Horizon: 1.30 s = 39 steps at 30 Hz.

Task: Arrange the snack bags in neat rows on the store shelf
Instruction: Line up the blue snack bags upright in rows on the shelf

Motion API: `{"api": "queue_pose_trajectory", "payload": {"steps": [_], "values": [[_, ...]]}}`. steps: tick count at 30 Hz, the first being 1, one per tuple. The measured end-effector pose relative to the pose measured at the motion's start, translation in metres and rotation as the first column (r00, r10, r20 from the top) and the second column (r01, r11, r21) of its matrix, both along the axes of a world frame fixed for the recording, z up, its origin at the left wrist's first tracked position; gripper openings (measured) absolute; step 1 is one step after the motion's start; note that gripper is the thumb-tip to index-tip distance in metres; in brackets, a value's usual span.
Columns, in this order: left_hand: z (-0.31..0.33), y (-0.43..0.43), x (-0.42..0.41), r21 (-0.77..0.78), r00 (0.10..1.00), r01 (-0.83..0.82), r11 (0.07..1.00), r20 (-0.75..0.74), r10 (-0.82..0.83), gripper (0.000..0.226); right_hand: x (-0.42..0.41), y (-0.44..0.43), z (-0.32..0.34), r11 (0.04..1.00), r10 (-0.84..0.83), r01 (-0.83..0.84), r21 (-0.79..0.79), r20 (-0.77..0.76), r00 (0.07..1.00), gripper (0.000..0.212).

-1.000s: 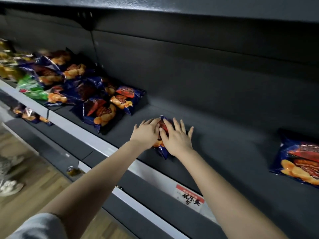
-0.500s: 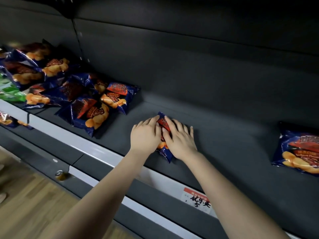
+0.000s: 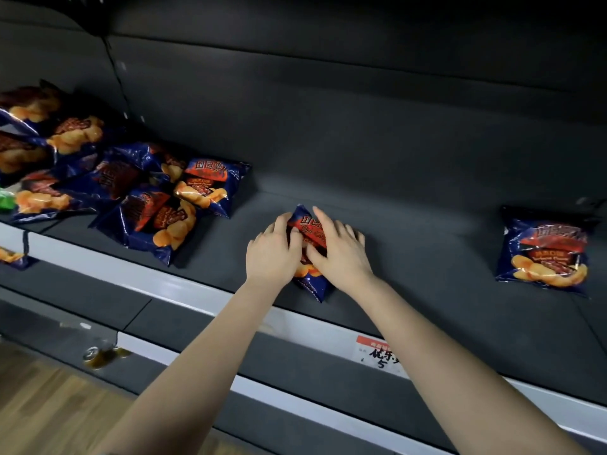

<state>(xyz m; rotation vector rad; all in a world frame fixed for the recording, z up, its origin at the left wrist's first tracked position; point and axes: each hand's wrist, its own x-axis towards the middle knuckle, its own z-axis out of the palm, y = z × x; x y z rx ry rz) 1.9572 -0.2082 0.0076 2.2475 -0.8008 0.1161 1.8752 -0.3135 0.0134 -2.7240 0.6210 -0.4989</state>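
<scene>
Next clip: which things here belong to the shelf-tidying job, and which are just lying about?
Job: blue snack bag with left hand and right hand on it; heap of blue bags to the left; lone blue bag at right; shelf.
Lying about: can on the lower ledge; price tag on the shelf rail.

Hands parted slightly: more of small dark-blue foil snack bag (image 3: pixel 308 229) with red label shows between them than second ago. Left hand (image 3: pixel 271 254) went from lying flat on top to fingers curled at bag's left edge. Right hand (image 3: pixel 341 254) slid onto bag's right half, index finger stretched toward top corner. View swung right: green foil bag (image 3: pixel 6 202) now sliver at left frame edge.
</scene>
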Motion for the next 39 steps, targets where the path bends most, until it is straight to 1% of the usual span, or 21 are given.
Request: {"api": "queue_pose_trajectory", "payload": {"steps": [2,4,6,8,10,12,14,15,17,18,20,22,24,26,29,33,36,37,39], "values": [[0.005,0.003,0.001,-0.021,0.995,0.033,0.999,-0.091,-0.035,0.042,-0.004,-0.001,0.006,0.995,0.0,-0.009,0.101,0.087,0.996,0.077],[0.016,0.003,0.003,-0.033,0.977,0.064,0.997,-0.2,-0.07,0.048,-0.009,-0.003,0.01,0.975,-0.003,-0.042,0.22,0.199,0.98,0.082],[0.029,-0.001,0.011,-0.021,0.928,0.11,0.994,-0.356,-0.111,0.056,-0.017,-0.006,0.011,0.96,-0.004,-0.071,0.272,0.268,0.963,0.083],[0.038,-0.008,0.019,-0.038,0.854,0.186,0.982,-0.487,-0.181,0.058,-0.026,-0.009,0.012,0.972,0.003,-0.073,0.222,0.3,0.954,0.08],[0.044,-0.012,0.021,-0.097,0.799,0.23,0.968,-0.549,-0.245,0.06,-0.034,-0.011,0.015,0.991,-0.006,-0.038,0.126,0.332,0.943,0.074],[0.047,-0.024,0.012,-0.166,0.765,0.278,0.946,-0.557,-0.323,0.053,-0.048,-0.019,0.018,0.997,-0.076,0.062,0.05,0.396,0.915,0.071],[0.043,-0.029,0.006,-0.285,0.738,0.246,0.927,-0.565,-0.369,0.042,-0.053,-0.02,0.021,0.996,-0.094,0.083,0.045,0.408,0.908,0.073],[0.042,-0.035,-0.001,-0.34,0.726,0.218,0.915,-0.57,-0.385,0.041,-0.058,-0.021,0.021,0.995,-0.103,0.094,0.041,0.396,0.913,0.077],[0.04,-0.05,-0.017,-0.444,0.678,0.164,0.881,-0.598,-0.428,0.042,-0.072,-0.025,0.019,0.989,-0.128,0.144,-0.023,0.324,0.937,0.089],[0.041,-0.058,-0.027,-0.489,0.641,0.156,0.858,-0.611,-0.465,0.041,-0.081,-0.028,0.018,0.983,-0.147,0.172,-0.065,0.277,0.95,0.094],[0.04,-0.073,-0.049,-0.543,0.571,0.164,0.823,-0.628,-0.528,0.04,-0.098,-0.033,0.014,0.966,-0.221,0.243,-0.088,0.205,0.954,0.099],[0.037,-0.088,-0.072,-0.553,0.554,0.208,0.807,-0.613,-0.563,0.037,-0.114,-0.039,0.011,0.936,-0.33,0.345,-0.07,0.17,0.929,0.101],[0.033,-0.101,-0.096,-0.551,0.55,0.262,0.792,-0.589,-0.592,0.028,-0.131,-0.045,0.009,0.899,-0.422,0.433,-0.059,0.142,0.895,0.101],[0.03,-0.114,-0.118,-0.552,0.507,0.322,0.769,-0.586,-0.632,0.022,-0.147,-0.05,0.007,0.863,-0.492,0.503,-0.053,0.141,0.859,0.099],[0.028,-0.131,-0.144,-0.558,0.426,0.415,0.719,-0.579,-0.695,0.022,-0.175,-0.059,0.005,0.807,-0.565,0.586,-0.067,0.199,0.801,0.09],[0.029,-0.152,-0.173,-0.568,0.343,0.507,0.648,-0.557,-0.756,0.023,-0.213,-0.074,0.003,0.734,-0.621,0.675,-0.075,0.328,0.711,0.08],[0.033,-0.16,-0.196,-0.526,0.36,0.588,0.615,-0.51,-0.781,0.033,-0.237,-0.085,0.003,0.708,-0.643,0.704,-0.058,0.361,0.676,0.075],[0.033,-0.162,-0.202,-0.497,0.38,0.624,0.603,-0.482,-0.79,0.036,-0.243,-0.089,0.002,0.7,-0.649,0.711,-0.058,0.363,0.668,0.073],[0.031,-0.167,-0.21,-0.389,0.454,0.701,0.598,-0.403,-0.795,0.042,-0.255,-0.095,0.0,0.691,-0.654,0.72,-0.065,0.368,0.661,0.071]]}}
